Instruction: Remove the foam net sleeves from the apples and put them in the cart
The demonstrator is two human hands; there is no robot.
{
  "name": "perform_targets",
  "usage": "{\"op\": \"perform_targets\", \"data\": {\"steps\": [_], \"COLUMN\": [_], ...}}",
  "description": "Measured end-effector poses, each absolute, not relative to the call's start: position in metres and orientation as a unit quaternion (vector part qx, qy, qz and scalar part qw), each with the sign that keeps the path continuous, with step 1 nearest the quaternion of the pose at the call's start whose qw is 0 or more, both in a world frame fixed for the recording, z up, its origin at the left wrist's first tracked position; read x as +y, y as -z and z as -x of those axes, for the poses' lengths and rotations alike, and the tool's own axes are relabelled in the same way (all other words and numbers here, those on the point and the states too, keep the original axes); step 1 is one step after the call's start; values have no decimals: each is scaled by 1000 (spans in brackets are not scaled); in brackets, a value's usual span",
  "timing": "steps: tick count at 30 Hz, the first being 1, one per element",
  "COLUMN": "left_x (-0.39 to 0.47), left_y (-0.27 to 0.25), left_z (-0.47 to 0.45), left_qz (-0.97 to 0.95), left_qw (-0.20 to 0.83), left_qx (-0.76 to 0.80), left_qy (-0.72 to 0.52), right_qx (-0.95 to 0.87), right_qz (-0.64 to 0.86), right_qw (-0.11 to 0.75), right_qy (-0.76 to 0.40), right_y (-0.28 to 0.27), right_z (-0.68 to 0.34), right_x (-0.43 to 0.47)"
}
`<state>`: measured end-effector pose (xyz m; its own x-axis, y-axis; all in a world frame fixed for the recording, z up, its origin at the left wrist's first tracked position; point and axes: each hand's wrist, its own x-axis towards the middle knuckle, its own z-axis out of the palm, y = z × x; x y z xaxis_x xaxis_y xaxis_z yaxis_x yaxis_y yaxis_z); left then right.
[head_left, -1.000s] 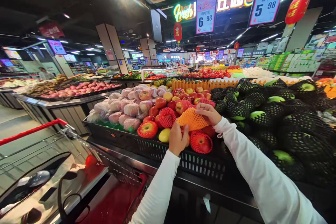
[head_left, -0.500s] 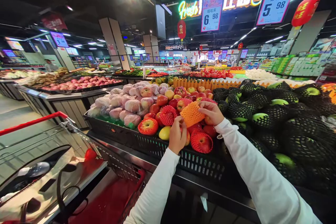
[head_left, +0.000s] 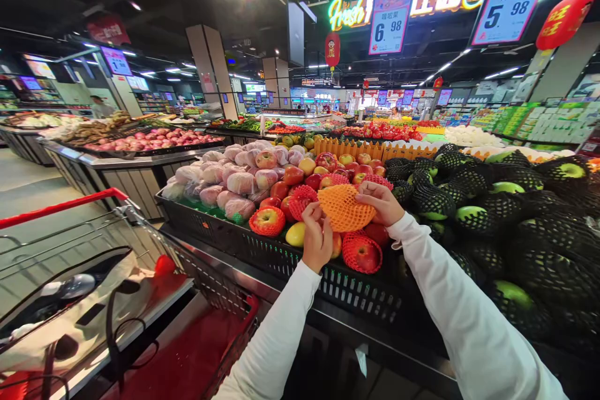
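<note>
An orange foam fruit net (head_left: 345,207) is stretched between my two hands above the apples. My right hand (head_left: 382,201) pinches its right end between thumb and fingers. My left hand (head_left: 317,240) has curled fingers at the net's lower left edge; the fingertips are partly hidden behind it. No fruit shows inside the net. Just below lies an apple in a red foam net (head_left: 362,252). Left of my left hand are a yellowish apple (head_left: 295,234) and another red-netted apple (head_left: 267,221). The apples fill a black crate (head_left: 276,256).
Plastic-wrapped fruit (head_left: 241,182) fills the crate's left part. Green fruit in black nets (head_left: 509,294) is heaped on the right, by my right arm. A shopping cart (head_left: 60,203) holding an open bag (head_left: 100,300) stands at left. Price signs (head_left: 391,15) hang overhead.
The orange foam net has spread wider and lower between my hands. Both hands stay close to where they were, and the view has shifted slightly left.
</note>
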<state>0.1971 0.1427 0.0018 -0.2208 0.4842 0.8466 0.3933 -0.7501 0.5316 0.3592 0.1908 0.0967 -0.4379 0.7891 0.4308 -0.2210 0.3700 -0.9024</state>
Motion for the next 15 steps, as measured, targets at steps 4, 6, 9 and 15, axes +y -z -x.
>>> {"op": "perform_targets", "data": {"steps": [4, 6, 9, 15], "left_x": [141, 140, 139, 139], "left_y": [-2, -2, -4, -9], "left_z": [-196, -196, -197, -202], "left_qz": [-629, -633, -626, -588], "left_qw": [67, 70, 78, 117], "left_qx": [348, 348, 347, 405], "left_qy": [-692, -688, -694, -690], "right_qx": [-684, -690, -688, -633], "right_qz": [224, 231, 239, 205], "right_qw": [510, 523, 533, 521], "right_qy": [-470, -443, -432, -534], "right_y": [-95, -95, -95, -99], "right_z": [-361, -362, -362, -361], "right_x": [195, 196, 198, 192]}}
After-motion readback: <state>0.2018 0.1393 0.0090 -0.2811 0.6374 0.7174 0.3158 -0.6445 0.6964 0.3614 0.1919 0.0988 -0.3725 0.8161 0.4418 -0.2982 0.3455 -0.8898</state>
